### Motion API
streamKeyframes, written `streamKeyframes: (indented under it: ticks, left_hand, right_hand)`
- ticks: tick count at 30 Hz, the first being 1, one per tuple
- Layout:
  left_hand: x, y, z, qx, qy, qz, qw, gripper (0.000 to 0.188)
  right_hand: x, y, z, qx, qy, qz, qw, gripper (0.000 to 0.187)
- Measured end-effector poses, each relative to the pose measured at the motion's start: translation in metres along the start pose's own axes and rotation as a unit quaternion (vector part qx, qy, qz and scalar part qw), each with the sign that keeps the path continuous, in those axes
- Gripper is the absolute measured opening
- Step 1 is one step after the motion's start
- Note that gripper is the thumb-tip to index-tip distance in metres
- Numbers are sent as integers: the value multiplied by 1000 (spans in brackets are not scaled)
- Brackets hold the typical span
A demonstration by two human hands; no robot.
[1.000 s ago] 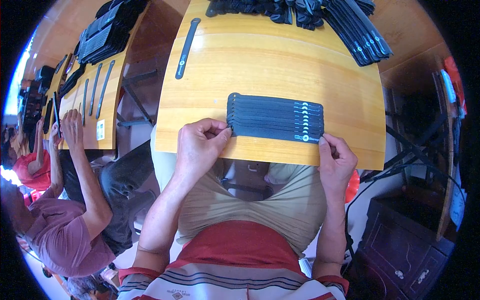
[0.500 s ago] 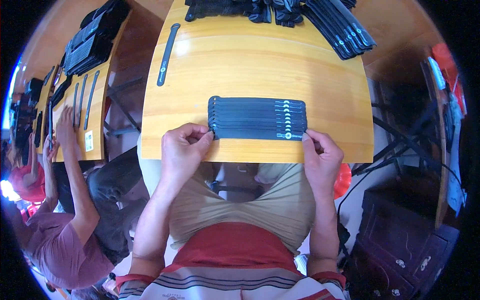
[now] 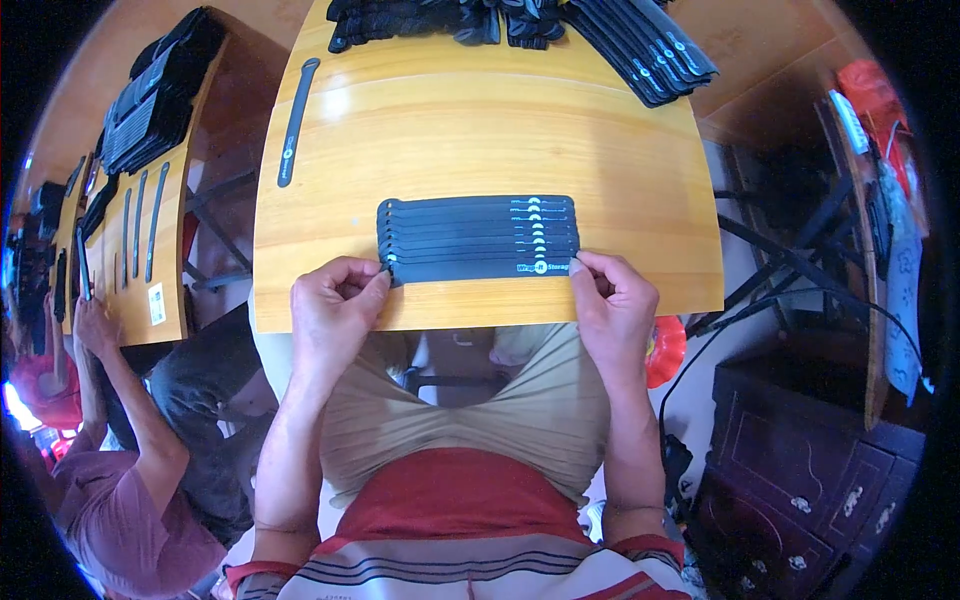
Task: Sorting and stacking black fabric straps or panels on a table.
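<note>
A row of overlapping black cable straps (image 3: 455,235) lies flat near the table's front edge, each a little lower than the one behind. Their rounded, holed ends point left, and pale print runs down the right part. My left hand (image 3: 335,308) pinches the left end of the nearest strap between thumb and fingers. At its right end, my right hand (image 3: 618,308) pinches the same strap. The fingertips hide the strap's two ends. A single black strap (image 3: 298,125) lies lengthwise at the table's far left, apart from both hands.
Fanned black straps (image 3: 640,55) and dark bundles (image 3: 430,22) sit along the far side of the wooden table (image 3: 480,130). At left, a co-worker's hand (image 3: 95,325) is by another table (image 3: 172,220) holding straps and a stack. A dark cabinet (image 3: 800,470) stands at lower right.
The whole view has shifted, so the table appears farther left. My hands keep their pinch on the nearest strap's ends. The co-worker's reaching hand has drawn back from the loose straps.
</note>
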State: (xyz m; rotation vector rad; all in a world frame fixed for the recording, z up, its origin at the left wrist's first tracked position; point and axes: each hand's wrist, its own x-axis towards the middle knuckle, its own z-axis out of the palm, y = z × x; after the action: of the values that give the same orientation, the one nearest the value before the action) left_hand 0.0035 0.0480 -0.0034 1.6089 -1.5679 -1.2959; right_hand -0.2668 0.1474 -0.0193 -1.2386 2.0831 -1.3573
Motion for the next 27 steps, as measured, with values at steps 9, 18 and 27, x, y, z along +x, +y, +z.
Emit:
streamKeyframes:
  ticks: [9, 18, 27]
  left_hand:
    - [-1, 3, 0, 10, 2, -6, 1000, 11]
    - [-1, 2, -1, 10, -2, -3, 1000, 10]
    - [1, -2, -1, 22, 4, 17, 1000, 11]
  right_hand:
    - [2, -2, 0, 4, -3, -18, 1000, 11]
    - [3, -8, -1, -15, -12, -14, 1000, 9]
    - [3, -8, 0, -15, -9, -5, 1000, 9]
